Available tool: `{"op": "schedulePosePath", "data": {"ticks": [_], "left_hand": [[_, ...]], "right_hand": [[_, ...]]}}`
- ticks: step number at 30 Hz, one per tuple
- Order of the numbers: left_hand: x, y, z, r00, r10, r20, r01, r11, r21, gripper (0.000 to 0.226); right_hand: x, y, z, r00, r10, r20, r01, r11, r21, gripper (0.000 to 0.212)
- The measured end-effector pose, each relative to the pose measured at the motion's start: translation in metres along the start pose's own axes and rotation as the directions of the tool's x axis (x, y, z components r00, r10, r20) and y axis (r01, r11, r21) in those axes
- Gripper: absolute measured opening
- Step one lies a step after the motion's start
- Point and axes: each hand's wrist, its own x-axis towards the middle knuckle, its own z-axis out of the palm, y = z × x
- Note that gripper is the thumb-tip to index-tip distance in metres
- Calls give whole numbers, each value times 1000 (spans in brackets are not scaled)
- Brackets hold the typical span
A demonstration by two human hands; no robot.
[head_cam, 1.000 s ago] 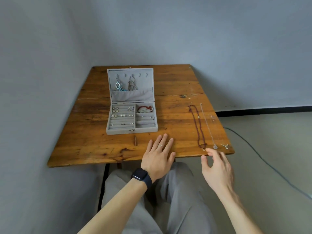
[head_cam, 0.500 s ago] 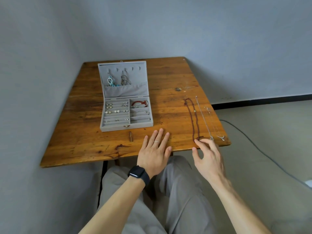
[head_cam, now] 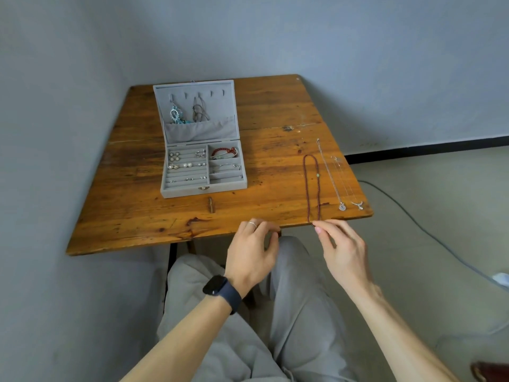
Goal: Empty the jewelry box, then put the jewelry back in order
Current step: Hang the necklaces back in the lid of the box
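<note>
Tabletop (head_cam: pixel 137 230), necklace (head_cam: pixel 306 188) end under right fingers (head_cam: pixel 334 226)

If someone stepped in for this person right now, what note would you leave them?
Left hand: loosely curled at the table edge, holding nothing.
Right hand: pinches the near end of the bead necklace.
Box: open, mid-table, holding earrings, bracelets and two pieces hung in the lid.
Done: bead necklace and two silver chains laid out at the right.
Left: take out the rest, then put everything back in order.
</note>
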Motion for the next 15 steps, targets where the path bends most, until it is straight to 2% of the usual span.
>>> {"op": "schedulePosePath", "data": {"ticks": [2,3,4,6,7,8,11,15], "left_hand": [[-7,9,2,977,-160,138,185,965,-186,24],[-6,13,3,928,-256,271,332,899,-287,28],[-4,17,4,840,-330,431,494,793,-356,35],[3,25,10,631,-332,701,714,601,-358,51],[5,28,14,563,-290,774,763,543,-352,58],[8,32,20,529,-250,811,794,483,-369,59],[15,45,31,528,-205,824,837,289,-464,42],[29,51,33,583,-221,781,812,148,-565,15]], "right_hand": [[-12,-5,-8,1000,28,8,-29,998,54,18],[-20,-8,-13,999,39,20,-41,995,86,17],[-27,-11,-18,998,50,39,-54,991,119,16],[-41,-17,-26,992,86,96,-101,981,165,17],[-47,-20,-29,986,115,120,-135,976,172,17],[-52,-22,-32,980,145,132,-167,971,173,16],[-65,-27,-40,967,211,144,-236,953,191,16],[-81,-29,-49,897,396,199,-439,851,286,4]]}}
